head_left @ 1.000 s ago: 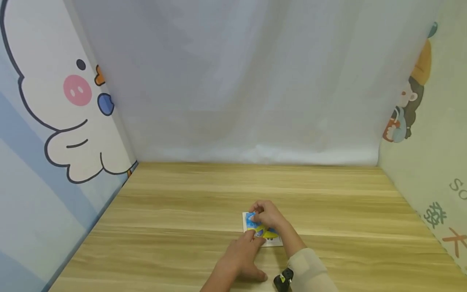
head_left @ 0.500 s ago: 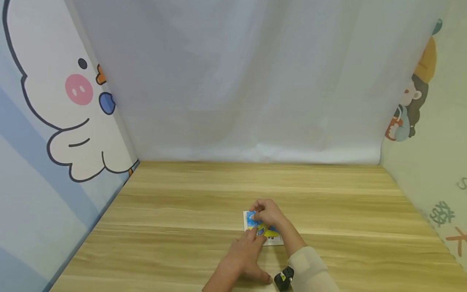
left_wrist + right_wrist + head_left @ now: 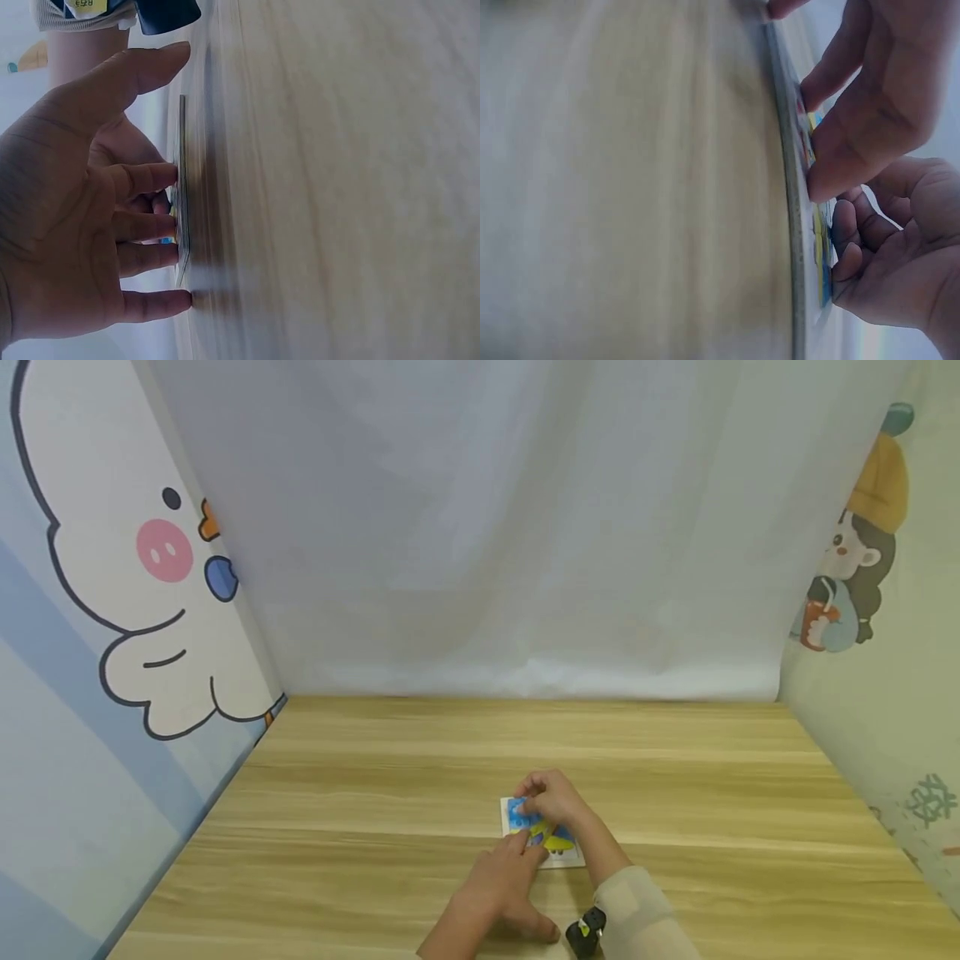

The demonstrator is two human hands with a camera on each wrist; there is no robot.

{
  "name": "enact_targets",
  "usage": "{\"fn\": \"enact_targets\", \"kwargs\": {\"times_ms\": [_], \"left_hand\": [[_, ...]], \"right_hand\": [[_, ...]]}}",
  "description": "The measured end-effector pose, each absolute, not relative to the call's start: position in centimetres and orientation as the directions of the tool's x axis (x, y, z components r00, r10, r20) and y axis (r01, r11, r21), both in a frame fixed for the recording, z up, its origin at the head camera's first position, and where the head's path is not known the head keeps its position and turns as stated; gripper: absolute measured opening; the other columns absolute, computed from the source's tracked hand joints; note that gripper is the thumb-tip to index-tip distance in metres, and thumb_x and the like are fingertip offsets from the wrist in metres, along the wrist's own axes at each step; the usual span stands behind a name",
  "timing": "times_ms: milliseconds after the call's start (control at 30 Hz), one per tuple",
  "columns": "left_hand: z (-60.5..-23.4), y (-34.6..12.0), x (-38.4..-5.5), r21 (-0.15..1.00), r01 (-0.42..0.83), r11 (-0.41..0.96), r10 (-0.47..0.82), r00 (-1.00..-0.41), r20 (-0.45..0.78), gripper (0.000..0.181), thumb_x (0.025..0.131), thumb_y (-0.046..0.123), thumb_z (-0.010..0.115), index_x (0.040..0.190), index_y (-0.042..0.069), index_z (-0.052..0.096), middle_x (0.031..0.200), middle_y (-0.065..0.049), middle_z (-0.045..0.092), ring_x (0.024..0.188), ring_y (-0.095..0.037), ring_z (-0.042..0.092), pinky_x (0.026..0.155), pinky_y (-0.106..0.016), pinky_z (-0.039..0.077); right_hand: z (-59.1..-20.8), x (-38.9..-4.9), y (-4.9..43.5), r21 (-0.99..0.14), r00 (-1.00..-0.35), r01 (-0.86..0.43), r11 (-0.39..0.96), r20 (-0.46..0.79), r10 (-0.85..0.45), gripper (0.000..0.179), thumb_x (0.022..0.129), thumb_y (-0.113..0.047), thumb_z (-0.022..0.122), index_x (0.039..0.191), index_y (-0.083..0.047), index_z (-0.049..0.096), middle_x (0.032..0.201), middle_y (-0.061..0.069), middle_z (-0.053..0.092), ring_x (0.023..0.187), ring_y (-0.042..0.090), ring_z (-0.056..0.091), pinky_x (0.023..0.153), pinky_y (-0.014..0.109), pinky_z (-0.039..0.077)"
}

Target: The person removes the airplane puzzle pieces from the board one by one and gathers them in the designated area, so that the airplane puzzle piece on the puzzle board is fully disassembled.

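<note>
A small flat puzzle board [image 3: 566, 861] with a white border lies on the wooden table; its blue and yellow puzzle pieces [image 3: 557, 842] show between the hands. My left hand [image 3: 498, 889] rests with its fairly straight fingertips on the board's near left part, thumb spread towards the table. Over the far left part bends my right hand [image 3: 553, 800], thumb and curled fingers at a blue puzzle piece [image 3: 516, 818]. The right wrist view shows those curled fingers [image 3: 845, 225] close above the pieces. What lies under the right palm is hidden.
A black wrist camera [image 3: 585, 933] sits by the right sleeve [image 3: 637, 906]. The wooden table [image 3: 337, 793] reaches back to a pale curtain [image 3: 480, 568]. Printed panels with a white cartoon figure [image 3: 97, 552] and a cartoon child [image 3: 847, 568] stand left and right.
The left thumb has slid slightly to the right, closer to the black wrist camera. Both hands otherwise stay on the board, and the head view shifts a little.
</note>
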State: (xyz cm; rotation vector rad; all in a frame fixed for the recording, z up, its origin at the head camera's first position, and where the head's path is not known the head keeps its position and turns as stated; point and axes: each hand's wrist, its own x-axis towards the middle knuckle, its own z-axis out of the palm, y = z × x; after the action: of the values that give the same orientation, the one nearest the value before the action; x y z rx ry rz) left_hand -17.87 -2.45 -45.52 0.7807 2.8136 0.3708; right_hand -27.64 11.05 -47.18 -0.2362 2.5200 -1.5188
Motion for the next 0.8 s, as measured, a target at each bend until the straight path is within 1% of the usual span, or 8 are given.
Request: {"fn": "enact_targets", "kwargs": {"times_ms": [233, 533, 633, 800], "left_hand": [[-45.63, -2.34, -17.92, 0.277, 0.475, 0.835, 0.521, -0.845, -0.123, 0.086, 0.054, 0.058, 0.08, 0.124, 0.016, 0.054, 0.129, -0.005, 0.044, 0.122, -0.024, 0.04, 0.086, -0.049, 0.044], [-45.8, -2.24, -18.19, 0.257, 0.478, 0.84, 0.519, -0.845, -0.126, 0.09, 0.052, 0.059, 0.08, 0.126, 0.017, 0.053, 0.134, -0.006, 0.041, 0.124, -0.026, 0.038, 0.086, -0.05, 0.043], [-45.85, -2.24, -18.25, 0.251, 0.475, 0.843, 0.516, -0.847, -0.13, 0.09, 0.052, 0.059, 0.08, 0.126, 0.017, 0.053, 0.136, -0.006, 0.04, 0.125, -0.026, 0.038, 0.087, -0.05, 0.043], [-45.85, -2.21, -18.28, 0.226, 0.494, 0.839, 0.53, -0.837, -0.138, 0.089, 0.054, 0.062, 0.078, 0.126, 0.017, 0.053, 0.135, -0.006, 0.041, 0.124, -0.026, 0.038, 0.089, -0.047, 0.042]], "right_hand": [[-47.11, -28.1, 11.04, -0.846, -0.96, -0.092, 0.525, -0.066, -0.273, 0.014, 0.074, 0.001, 0.072, 0.085, -0.006, 0.066, 0.079, 0.0, 0.059, 0.077, 0.018, 0.053, 0.07, 0.032, 0.045], [-47.19, -28.28, 11.41, -0.891, -0.954, -0.122, 0.437, -0.017, -0.3, 0.012, 0.073, 0.005, 0.07, 0.082, -0.001, 0.066, 0.074, 0.002, 0.059, 0.072, 0.017, 0.053, 0.063, 0.029, 0.045], [-47.39, -28.28, 11.41, -0.881, -0.951, -0.154, 0.447, 0.01, -0.308, 0.012, 0.072, 0.004, 0.07, 0.081, -0.002, 0.066, 0.073, 0.001, 0.059, 0.071, 0.016, 0.053, 0.062, 0.028, 0.045], [-47.32, -28.09, 11.51, -0.864, -0.937, -0.196, 0.464, 0.025, -0.349, 0.012, 0.075, 0.005, 0.068, 0.081, -0.004, 0.065, 0.075, 0.0, 0.06, 0.072, 0.016, 0.054, 0.064, 0.03, 0.046]]}}
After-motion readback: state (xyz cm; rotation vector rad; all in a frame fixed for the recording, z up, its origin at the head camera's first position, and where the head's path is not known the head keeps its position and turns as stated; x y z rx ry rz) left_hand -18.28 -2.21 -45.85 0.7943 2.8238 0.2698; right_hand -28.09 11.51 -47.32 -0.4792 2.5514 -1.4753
